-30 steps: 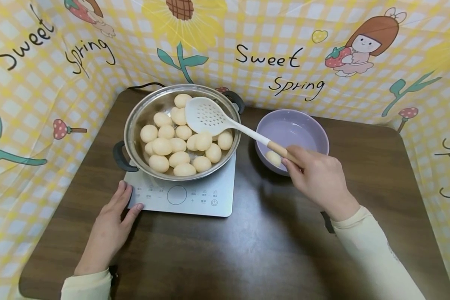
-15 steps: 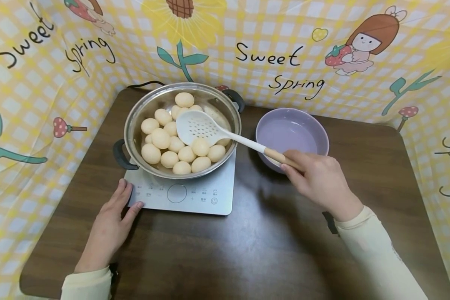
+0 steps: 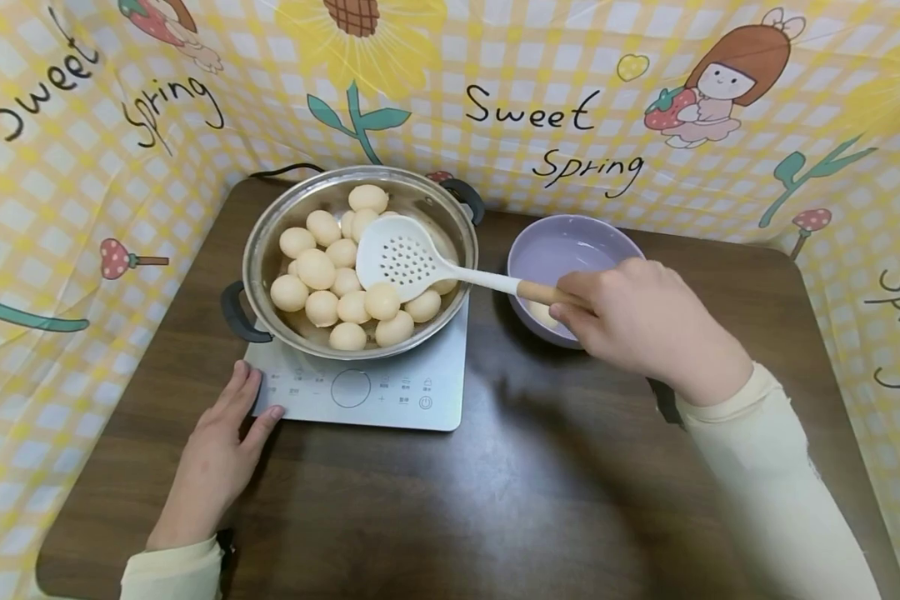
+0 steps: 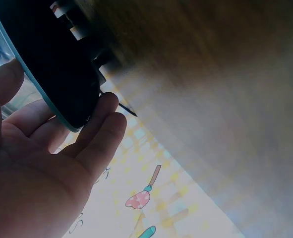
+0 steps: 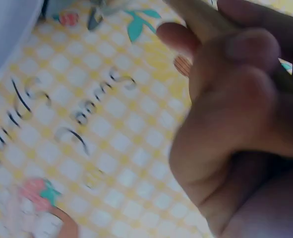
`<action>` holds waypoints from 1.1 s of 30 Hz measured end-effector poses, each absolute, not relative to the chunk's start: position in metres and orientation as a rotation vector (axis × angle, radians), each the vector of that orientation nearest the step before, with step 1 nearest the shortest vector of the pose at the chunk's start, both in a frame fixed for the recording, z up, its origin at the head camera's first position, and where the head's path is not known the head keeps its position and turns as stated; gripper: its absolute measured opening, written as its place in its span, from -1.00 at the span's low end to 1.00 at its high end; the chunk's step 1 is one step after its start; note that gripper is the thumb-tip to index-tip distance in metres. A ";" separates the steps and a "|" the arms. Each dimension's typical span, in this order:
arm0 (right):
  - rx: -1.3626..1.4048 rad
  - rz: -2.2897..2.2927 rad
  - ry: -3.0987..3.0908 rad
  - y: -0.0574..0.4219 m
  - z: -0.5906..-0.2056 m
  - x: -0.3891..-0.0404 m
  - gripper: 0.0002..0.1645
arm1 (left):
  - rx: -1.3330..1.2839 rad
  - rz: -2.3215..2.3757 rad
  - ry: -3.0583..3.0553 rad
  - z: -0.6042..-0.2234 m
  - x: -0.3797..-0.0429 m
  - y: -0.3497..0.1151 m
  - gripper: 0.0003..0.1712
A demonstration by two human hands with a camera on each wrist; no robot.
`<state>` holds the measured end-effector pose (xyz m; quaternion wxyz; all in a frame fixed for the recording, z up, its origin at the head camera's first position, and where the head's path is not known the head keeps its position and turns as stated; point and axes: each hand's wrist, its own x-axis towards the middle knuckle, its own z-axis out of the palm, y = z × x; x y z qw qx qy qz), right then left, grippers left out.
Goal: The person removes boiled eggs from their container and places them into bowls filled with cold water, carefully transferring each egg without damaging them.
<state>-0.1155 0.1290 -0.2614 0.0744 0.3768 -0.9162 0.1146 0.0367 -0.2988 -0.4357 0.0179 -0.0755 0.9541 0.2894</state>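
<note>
My right hand (image 3: 641,325) grips the wooden handle of a white skimmer (image 3: 483,278), above the near part of a purple bowl (image 3: 521,250). The perforated head of the skimmer lies among pale eggs (image 3: 316,270) in a steel pot (image 3: 253,250). One egg (image 3: 382,301) sits right against its near rim. Another egg (image 3: 543,313) is partly visible in the bowl below my right hand. My left hand (image 3: 221,454) holds the front left corner of an induction cooker (image 3: 352,400); in the left wrist view its fingers (image 4: 104,144) bend around the dark slab (image 4: 57,64).
The pot stands on the cooker, its black side handles (image 3: 243,315) jutting out left and back right. A brown table (image 3: 420,508) bears everything. Checked yellow cloth (image 3: 420,108) hangs behind and at both sides. A black cord (image 3: 285,169) runs behind the pot.
The skimmer head has moved down and nearer among the eggs, with several eggs shifting around it. My right hand has risen slightly and turned over the handle. My left hand stays put.
</note>
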 end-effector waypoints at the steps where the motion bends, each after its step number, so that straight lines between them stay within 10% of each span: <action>1: 1.147 0.324 -2.735 0.128 -0.257 -0.116 -0.68 | -0.235 0.897 2.963 -0.436 0.037 -0.299 -0.21; 33: 1.287 0.572 -2.665 0.135 -0.263 -0.126 -0.90 | -0.226 0.916 2.961 -0.434 0.038 -0.300 -0.21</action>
